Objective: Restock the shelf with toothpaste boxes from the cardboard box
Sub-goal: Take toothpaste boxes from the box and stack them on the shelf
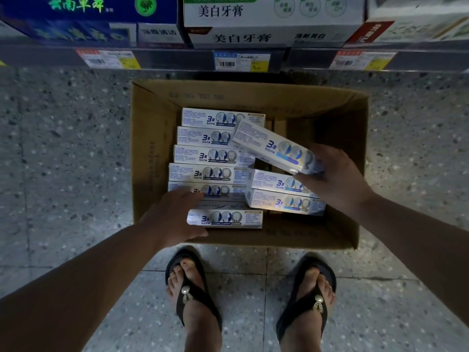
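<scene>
Head view looks straight down at an open cardboard box [152, 138] on a speckled floor [63, 148], with the person's two sandalled feet [195, 295] at 6 o'clock, just short of the box's near wall. At 12 o'clock runs the shelf [177, 58], its front rail carrying price labels [241, 61], and larger toothpaste cartons [274, 19] stand on it above.

Inside the cardboard box a column of white toothpaste boxes [213, 172] lies flat, long sides running 9 to 3 o'clock, stacked like steps from the far wall toward the near one. At 3 o'clock of that column two more boxes [284, 203] lie side by side, touching each other.

The right hand [332, 179] comes in from 4 o'clock and its grip is closed around the end of one toothpaste box [274, 146], thumb beneath and fingers over the far edge. That held box is raised above the others and tilted, its free end pointing toward 10 o'clock, overlapping the column from above.

The left hand [175, 214] reaches in from 8 o'clock. Its grip is spread loosely, fingers lying on a box in the column and the thumb beside the nearest box [225, 219] at the near wall; whether it has taken hold of either one cannot be told.
</scene>
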A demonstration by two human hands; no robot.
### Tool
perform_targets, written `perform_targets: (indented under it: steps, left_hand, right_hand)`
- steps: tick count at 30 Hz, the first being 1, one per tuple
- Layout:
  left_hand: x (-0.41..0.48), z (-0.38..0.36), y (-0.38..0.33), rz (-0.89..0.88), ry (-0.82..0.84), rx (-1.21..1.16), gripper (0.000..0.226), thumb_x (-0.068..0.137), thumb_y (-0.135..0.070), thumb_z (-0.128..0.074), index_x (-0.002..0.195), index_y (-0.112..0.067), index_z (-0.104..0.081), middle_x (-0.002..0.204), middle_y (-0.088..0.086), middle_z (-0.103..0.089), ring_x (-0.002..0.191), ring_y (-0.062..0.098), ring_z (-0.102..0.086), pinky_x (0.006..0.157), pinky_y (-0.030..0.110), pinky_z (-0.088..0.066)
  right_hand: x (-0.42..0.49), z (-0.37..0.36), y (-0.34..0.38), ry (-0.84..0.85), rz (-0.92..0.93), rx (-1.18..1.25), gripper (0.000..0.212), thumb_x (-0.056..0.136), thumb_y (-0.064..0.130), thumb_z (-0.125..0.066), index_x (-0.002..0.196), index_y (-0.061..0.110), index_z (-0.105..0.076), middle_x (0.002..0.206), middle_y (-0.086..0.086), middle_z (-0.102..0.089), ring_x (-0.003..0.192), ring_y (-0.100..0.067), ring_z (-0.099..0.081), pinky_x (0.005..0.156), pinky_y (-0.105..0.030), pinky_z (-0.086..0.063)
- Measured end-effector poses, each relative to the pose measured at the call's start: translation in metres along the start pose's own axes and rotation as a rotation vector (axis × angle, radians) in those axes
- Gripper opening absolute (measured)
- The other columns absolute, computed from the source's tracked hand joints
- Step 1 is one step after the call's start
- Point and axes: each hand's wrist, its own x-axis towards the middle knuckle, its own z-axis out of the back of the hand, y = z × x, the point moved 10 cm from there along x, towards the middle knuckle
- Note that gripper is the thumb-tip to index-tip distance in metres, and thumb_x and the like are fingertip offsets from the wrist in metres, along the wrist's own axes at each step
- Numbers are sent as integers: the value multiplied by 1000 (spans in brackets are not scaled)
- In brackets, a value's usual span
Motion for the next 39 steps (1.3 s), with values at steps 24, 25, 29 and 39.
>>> perform_targets:
  steps: [24,25,29,39]
  left_hand:
    - [-53,19,-16,-168,-147,-145,61,75,-20,-70,132,-18,-46,132,4,-51,117,22,-53,94,33,-47]
    - [-67,26,-17,-166,-171,-196,61,74,-17,-70,131,-18,-47,132,4,-50,116,20,-53,92,30,-47]
    - [-130,63,-22,-113,-252,-421,62,72,-17,-71,126,-34,-46,125,-4,-54,102,7,-55,78,19,-47]
    - [-347,215,-53,-160,-592,-733,60,61,-19,-69,99,-61,-51,105,-29,-58,83,-4,-63,65,10,-49]
  right_hand:
    - [-22,29,49,38,-39,37,42,73,22,-72,111,15,-55,109,-11,-64,102,-32,-57,79,-39,-49]
    - [-27,39,56,34,-40,46,44,72,21,-72,112,17,-53,110,-9,-64,102,-31,-57,79,-39,-49]
    - [-52,95,99,29,-23,37,45,73,17,-72,114,16,-54,97,0,-58,95,-24,-57,71,-30,-43]
    - [-137,285,271,34,183,85,42,72,25,-76,107,26,-53,102,1,-56,93,-16,-54,68,-23,-38]
